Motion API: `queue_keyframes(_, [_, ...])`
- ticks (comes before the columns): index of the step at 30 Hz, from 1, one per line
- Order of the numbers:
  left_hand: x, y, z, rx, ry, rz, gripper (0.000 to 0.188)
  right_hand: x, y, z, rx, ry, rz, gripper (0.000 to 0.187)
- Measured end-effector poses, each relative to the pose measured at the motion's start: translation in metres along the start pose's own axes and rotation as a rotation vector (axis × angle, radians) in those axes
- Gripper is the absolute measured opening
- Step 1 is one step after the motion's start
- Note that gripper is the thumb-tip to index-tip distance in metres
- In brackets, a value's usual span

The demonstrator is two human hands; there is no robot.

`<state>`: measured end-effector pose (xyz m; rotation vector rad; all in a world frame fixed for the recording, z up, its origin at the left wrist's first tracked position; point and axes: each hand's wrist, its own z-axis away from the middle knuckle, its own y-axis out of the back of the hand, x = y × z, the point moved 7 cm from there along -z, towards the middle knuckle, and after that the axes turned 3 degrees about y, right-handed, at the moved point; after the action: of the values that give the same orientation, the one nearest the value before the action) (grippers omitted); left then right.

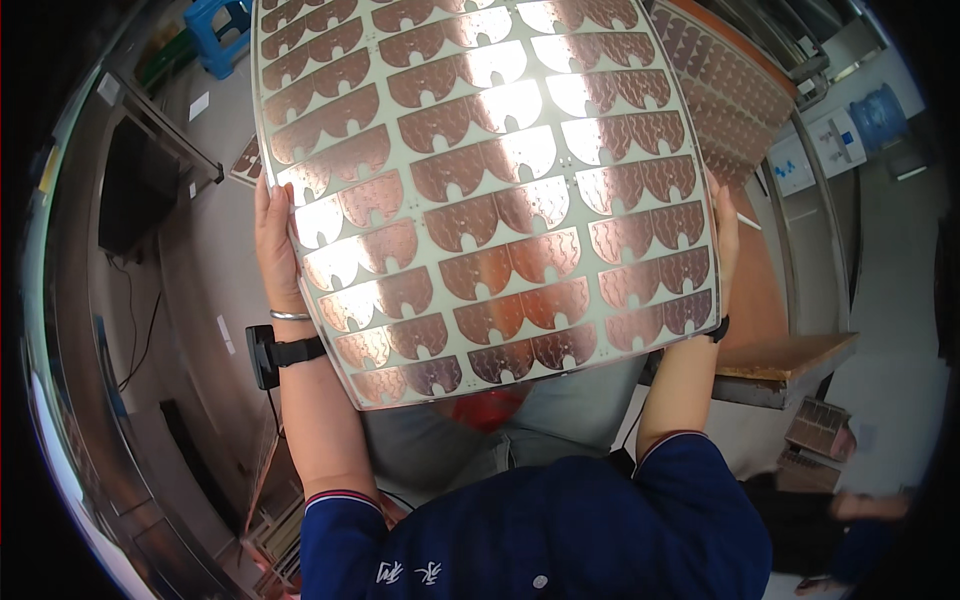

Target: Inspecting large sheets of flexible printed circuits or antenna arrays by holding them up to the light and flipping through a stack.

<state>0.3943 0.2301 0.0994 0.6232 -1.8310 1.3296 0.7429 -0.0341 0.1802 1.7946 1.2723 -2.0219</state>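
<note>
A large pale circuit board panel [480, 222], printed with rows of shiny copper half-round shapes, is held up in front of me and fills the middle of the head view. Its left edge is gripped by my left hand [274, 245], with fingers bent round the border. On the opposite edge, my right hand [728, 235] holds the panel too; much of that hand is hidden behind it. Bright light glares off the copper near the upper middle. The panel's near edge hangs over my lap.
Behind the panel at the far right lies another copper-patterned panel [720, 95] on a brown board. A wooden bench edge [785, 360] is at my right, with small stacked panels [818, 428] below. Far off stand a blue stool [215, 40] and a water dispenser [832, 145]. Another person's arm [870, 505] shows lower right.
</note>
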Motion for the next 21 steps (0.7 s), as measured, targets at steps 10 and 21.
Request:
queue_keyframes(10, [0.011,-0.011,0.003,-0.030,-0.024,0.007,0.047,-0.005,-0.002,-0.002,-0.195,0.073,0.171,0.046])
queue_keyframes(21, [0.017,-0.016,0.011,0.047,-0.007,0.088,0.044,-0.007,0.016,-0.008,-0.275,0.053,0.309,0.046])
